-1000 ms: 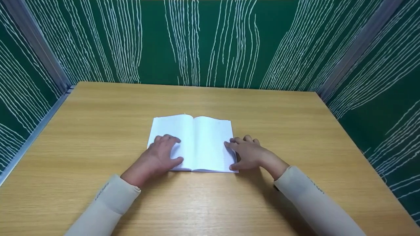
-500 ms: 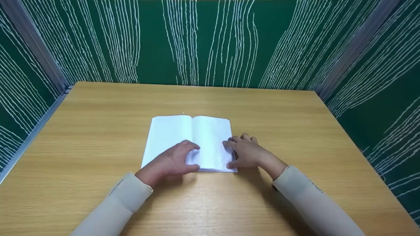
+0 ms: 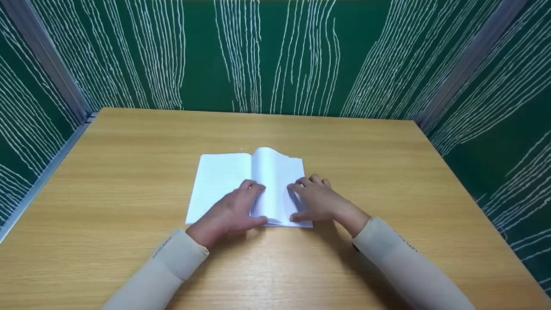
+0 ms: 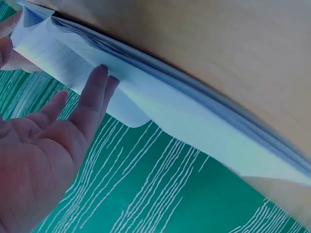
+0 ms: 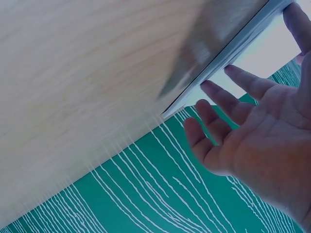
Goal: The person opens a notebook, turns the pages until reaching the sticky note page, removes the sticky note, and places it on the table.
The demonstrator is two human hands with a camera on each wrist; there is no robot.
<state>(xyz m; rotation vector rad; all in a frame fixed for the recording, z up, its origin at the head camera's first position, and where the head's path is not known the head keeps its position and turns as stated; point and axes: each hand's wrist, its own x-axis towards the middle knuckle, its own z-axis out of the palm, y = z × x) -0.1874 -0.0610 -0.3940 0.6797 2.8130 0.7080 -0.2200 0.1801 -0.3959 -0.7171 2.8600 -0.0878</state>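
An open notebook [image 3: 220,174] with white pages lies in the middle of the table in the head view. My left hand [image 3: 232,212] reaches over its lower middle, fingertips by the centre fold and thumb at the bottom edge. In the left wrist view two of its fingers [image 4: 92,94] touch a page close to the fold. My right hand [image 3: 319,200] lies over the notebook's right edge, fingertips and thumb on the right page. That page bulges up into a curve between the hands. In the right wrist view the right hand's fingers [image 5: 252,85] are spread against the paper.
The wooden table [image 3: 267,267] extends around the notebook on all sides. Green panels [image 3: 202,56] with white wavy lines stand behind it and at both sides, with grey posts [image 3: 462,64] at the corners.
My left hand has moved right from the left page to the centre fold. My right hand has shifted slightly left, and the right page has risen into a bulge.
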